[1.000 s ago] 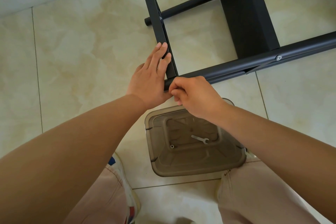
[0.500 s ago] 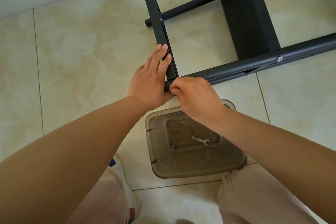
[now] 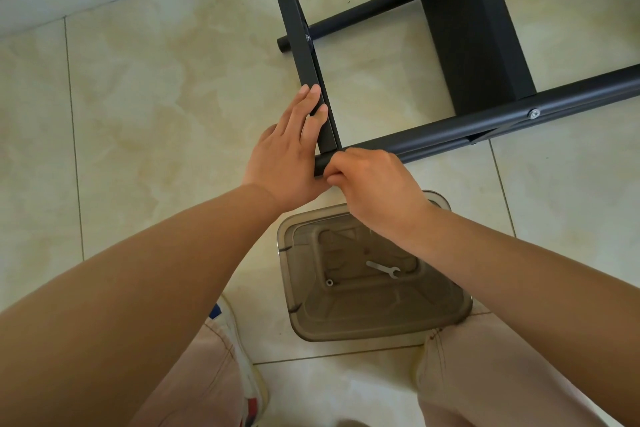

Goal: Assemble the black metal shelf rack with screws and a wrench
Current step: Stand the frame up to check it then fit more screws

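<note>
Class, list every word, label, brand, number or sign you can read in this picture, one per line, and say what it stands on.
None: no readable text shows anywhere.
The black rack frame, the wrench and the brown plastic lid it lies on bear no visible lettering.
The shoe has red and blue colour patches, but no letters can be made out.

Shelf rack [image 3: 460, 28] lies on tiled floor [image 3: 156, 97], far side of view. Flat crossbar [image 3: 304, 55] meets near tube [image 3: 485, 123] at near-left corner. Left hand [image 3: 289, 156] rests flat along crossbar's left side; right hand [image 3: 372, 189] at tube end, touching left hand. Plastic lid [image 3: 374, 319] on floor nearer person, between knees; wrench [image 3: 383, 268] and screw [image 3: 329, 282] lie on it, screw left of wrench. Shoe [image 3: 242, 367] left of lid.
</note>
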